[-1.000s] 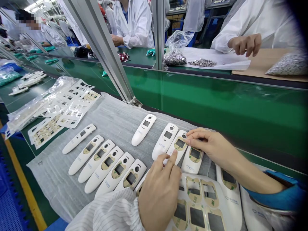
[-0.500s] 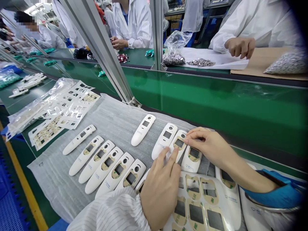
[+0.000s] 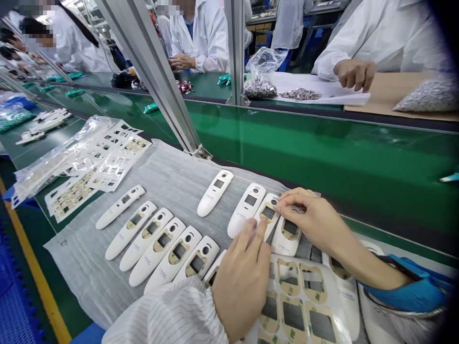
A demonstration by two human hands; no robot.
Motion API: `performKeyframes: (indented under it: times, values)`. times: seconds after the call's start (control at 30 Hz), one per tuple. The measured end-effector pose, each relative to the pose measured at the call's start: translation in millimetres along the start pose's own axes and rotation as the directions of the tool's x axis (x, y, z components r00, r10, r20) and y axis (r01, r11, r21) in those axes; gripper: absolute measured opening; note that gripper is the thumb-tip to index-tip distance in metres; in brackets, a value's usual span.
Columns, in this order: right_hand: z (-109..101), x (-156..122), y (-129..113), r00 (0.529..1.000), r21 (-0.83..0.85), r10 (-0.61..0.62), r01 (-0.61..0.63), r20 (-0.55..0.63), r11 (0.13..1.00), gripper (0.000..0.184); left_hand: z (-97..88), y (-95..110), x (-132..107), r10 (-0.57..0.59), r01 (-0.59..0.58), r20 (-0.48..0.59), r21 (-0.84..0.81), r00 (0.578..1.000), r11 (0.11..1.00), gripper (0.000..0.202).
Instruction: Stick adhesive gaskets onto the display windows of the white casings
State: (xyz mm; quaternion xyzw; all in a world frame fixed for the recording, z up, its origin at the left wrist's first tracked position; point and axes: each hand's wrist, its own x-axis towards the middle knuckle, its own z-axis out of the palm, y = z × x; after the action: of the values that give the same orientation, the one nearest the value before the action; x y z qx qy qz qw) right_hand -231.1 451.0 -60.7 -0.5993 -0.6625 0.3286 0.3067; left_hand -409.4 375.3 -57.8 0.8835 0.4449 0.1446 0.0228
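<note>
Three white plastic shells lie side by side on a grey foam sheet [image 3: 172, 172]. The middle shell [image 3: 267, 212] has a tan sticker around its window. My left hand [image 3: 244, 282] rests two stretched fingers flat on that shell's lower end. My right hand [image 3: 315, 220] curls over the shell beside it [image 3: 287, 239], thumb and forefinger pinched together at the middle shell's top end. A backing sheet of tan window stickers [image 3: 301, 306] lies under my wrists. What the pinch holds, apart from the shell's tip, is too small to see.
A row of several more shells [image 3: 161, 243] lies to the left, and one lies alone [image 3: 215, 191]. A clear bag of sticker sheets [image 3: 82, 157] sits far left. A slanted aluminium post [image 3: 161, 81] and a green conveyor [image 3: 322, 148] lie beyond. A co-worker's hand [image 3: 353, 71] sorts metal parts opposite.
My left hand has slid forward, its fingers going from one raised fingertip to two lying flat on the middle shell. My right hand stays pinched at the shell's top.
</note>
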Motion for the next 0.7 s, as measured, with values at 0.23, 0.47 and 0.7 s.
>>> performKeyframes:
  times: [0.23,0.47,0.7]
  values:
    - [-1.0,1.0,-6.7,0.998,0.004,-0.057,0.057,0.013,0.998,0.021,-1.0,2.8,-1.2,-0.010,0.011,-0.026,0.028,1.000,1.000,0.026]
    - [-2.0,4.0,-4.2,0.999,-0.072,-0.050,0.050,0.004,0.996,0.021,-0.7,6.8,-2.7,-0.003,0.006,-0.033,0.082,0.999,0.997,0.030]
    - [-2.6,-9.4,-21.5,0.960,-0.154,-0.281,0.279,0.004,0.948,0.016,5.1,13.6,-3.7,0.008,-0.001,-0.044,0.160,0.999,0.987,0.025]
